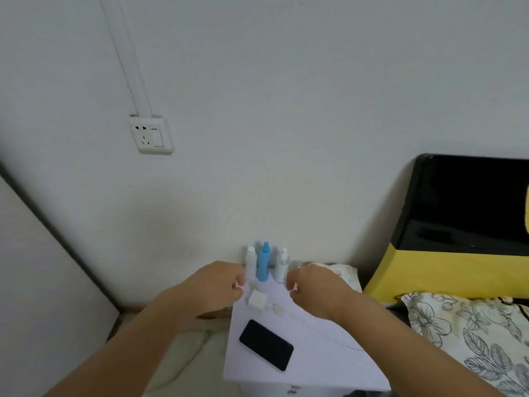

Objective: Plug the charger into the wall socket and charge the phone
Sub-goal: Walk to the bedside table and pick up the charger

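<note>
A white charger block (256, 300) lies on the white nightstand (320, 356), with a thin white cable trailing from it. My left hand (217, 285) is just left of the block, its fingertips pinched on a bit of the white cable. My right hand (315, 287) is to the right, fingers also pinched on a small white piece of the cable. A black phone (266, 343) lies screen up on the nightstand, nearer to me than the charger. The white wall socket (150, 135), with a switch beside its holes, sits on the wall up and to the left.
Two white bottles and one blue bottle (263, 265) stand at the back of the nightstand against the wall. A black and yellow headboard (458, 230) and a floral pillow (472, 333) are on the right. A pale panel (43, 282) leans at the left.
</note>
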